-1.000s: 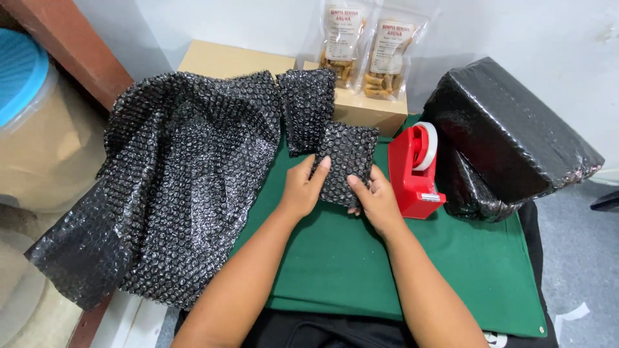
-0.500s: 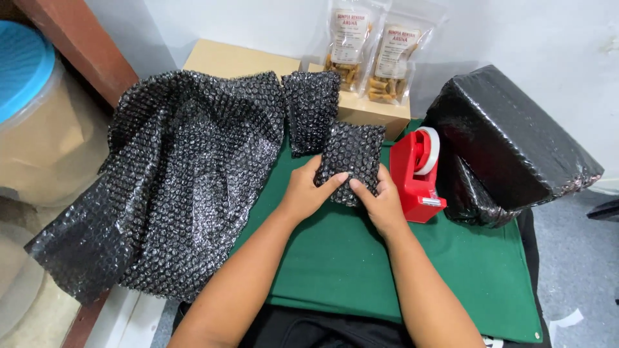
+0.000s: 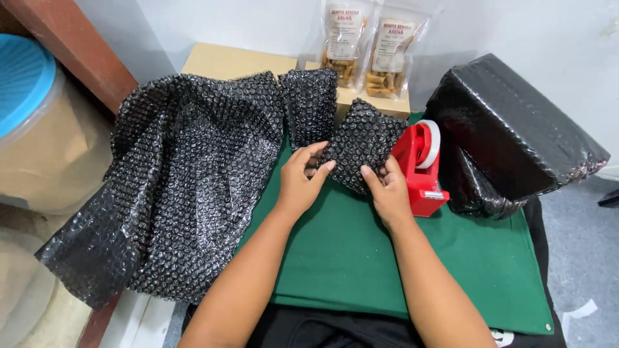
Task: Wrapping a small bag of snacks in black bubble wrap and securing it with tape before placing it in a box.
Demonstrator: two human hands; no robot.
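A small parcel wrapped in black bubble wrap (image 3: 364, 148) is tilted up off the green mat (image 3: 400, 258) between both hands. My left hand (image 3: 302, 182) grips its lower left edge with the fingertips. My right hand (image 3: 387, 190) holds its lower right edge, thumb on the front. A second wrapped black parcel (image 3: 311, 106) stands upright just behind and to the left. A red tape dispenser (image 3: 420, 167) sits right beside my right hand.
A large sheet of black bubble wrap (image 3: 180, 187) drapes over the table's left side. Big black-wrapped packages (image 3: 516, 129) lie at the right. A cardboard box (image 3: 232, 61) and two clear snack pouches (image 3: 367, 45) stand at the back. A blue-lidded tub (image 3: 39, 129) is at far left.
The small parcel was pressed flat on the mat under both hands; now it is lifted and tipped upright, with the fingers moved to its lower edges.
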